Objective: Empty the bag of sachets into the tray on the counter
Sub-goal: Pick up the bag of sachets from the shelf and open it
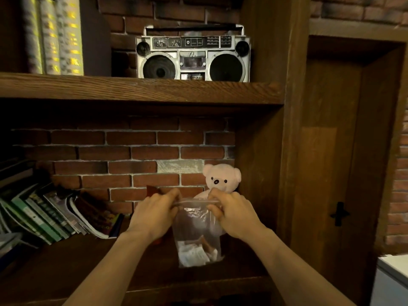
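Note:
A clear plastic zip bag [196,230] hangs upright in front of the lower wooden shelf, held up between both hands. White sachets [194,253] lie bunched at its bottom. My left hand [154,214] pinches the left end of the bag's zip strip. My right hand [231,214] pinches the right end of the same strip. The strip runs straight between the two hands, and I cannot tell whether it is sealed. No tray is in view.
A pink teddy bear [221,178] sits behind the bag against the brick wall. Leaning books and magazines [55,217] fill the shelf's left side. A silver boombox [193,56] stands on the upper shelf. A wooden door [337,151] is at right, a white surface [393,268] at the bottom right corner.

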Available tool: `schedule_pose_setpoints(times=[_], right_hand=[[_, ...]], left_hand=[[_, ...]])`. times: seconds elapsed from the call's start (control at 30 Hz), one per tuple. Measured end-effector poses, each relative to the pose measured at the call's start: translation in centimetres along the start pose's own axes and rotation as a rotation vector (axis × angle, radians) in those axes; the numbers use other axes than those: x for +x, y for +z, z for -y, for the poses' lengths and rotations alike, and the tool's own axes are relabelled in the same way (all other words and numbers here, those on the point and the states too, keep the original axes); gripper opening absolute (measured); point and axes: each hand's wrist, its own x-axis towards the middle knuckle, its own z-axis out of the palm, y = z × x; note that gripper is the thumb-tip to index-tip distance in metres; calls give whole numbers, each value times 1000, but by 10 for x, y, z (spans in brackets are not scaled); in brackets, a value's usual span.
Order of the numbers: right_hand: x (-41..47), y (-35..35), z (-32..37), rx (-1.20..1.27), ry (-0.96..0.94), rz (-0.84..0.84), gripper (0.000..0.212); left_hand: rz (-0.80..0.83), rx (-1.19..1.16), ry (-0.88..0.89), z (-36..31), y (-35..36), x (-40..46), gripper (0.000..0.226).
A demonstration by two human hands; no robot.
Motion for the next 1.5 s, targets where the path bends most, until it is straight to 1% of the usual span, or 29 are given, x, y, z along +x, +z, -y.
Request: schedule_pose_setpoints(times=[0.13,0.23,0.33,0.57,0.87,1.07,1.23,1.5], right_hand=[[-6,-1,5,7,24,-67,11],[-8,0,9,-3,26,-80,13],[-9,0,13,2,40,-55,10],[-16,1,31,0,44,-14,13],[-27,13,56,-17,100,42,5],[-46,20,72,-43,171,111,6],[-66,14,79,-59,186,135,4],[-103,-32,78,-14,180,92,3]], left_hand=[[-13,-18,17,-1,-7,-9,6],[-43,-24,14,0,-11,-14,4],[-50,-1,18,2,-14,-19,5],[-32,38,-8,13,-16,-36,8],[-12,-44,-5,29,-18,-62,7],[26,-109,-20,36,-6,-81,4],[47,-116,-27,27,-7,-102,4],[25,-63,-35,-23,-36,-135,5]])
